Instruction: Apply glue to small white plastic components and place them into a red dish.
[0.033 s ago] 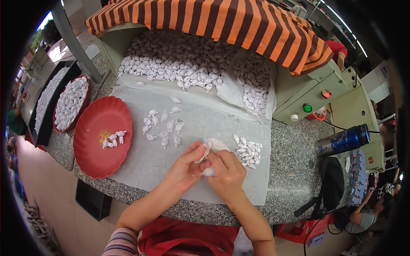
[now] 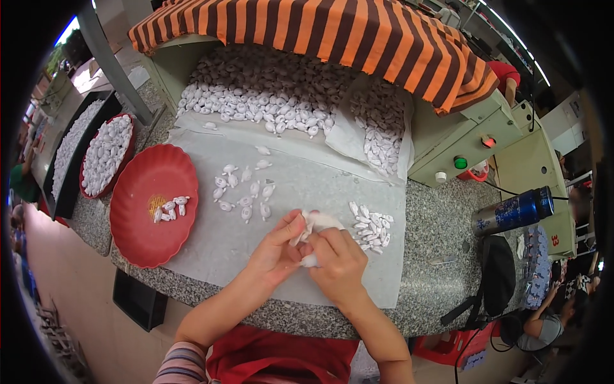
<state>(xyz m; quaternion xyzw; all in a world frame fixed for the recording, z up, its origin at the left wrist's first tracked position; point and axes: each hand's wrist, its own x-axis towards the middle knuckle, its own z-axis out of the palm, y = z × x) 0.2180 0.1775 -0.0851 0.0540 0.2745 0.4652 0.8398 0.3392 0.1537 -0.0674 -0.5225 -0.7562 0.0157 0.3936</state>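
My left hand (image 2: 277, 251) and my right hand (image 2: 340, 262) meet over the paper-covered bench, fingers closed on a crumpled white cloth (image 2: 325, 221). A bit of white shows below the right fingers; whether a small part is wrapped in the cloth is hidden. Right of my hands lies a cluster of slim white pieces (image 2: 372, 227). Farther left, several rounded white figure-like pieces (image 2: 245, 201) are scattered on the white paper sheet (image 2: 211, 256). A red scalloped tray (image 2: 144, 224) at the left holds several white pieces.
A green metal cabinet (image 2: 448, 144) under a striped cloth (image 2: 307, 29) holds heaped white pieces (image 2: 256, 105). Beyond the red tray stand a filled red bowl (image 2: 105, 157) and a black tray (image 2: 54, 182). A blue bottle (image 2: 511, 211) and black bag (image 2: 497, 272) lie at the right.
My right hand and the cloth have shifted very slightly, the fingers turning a little. The loose pieces and trays stay where they were.
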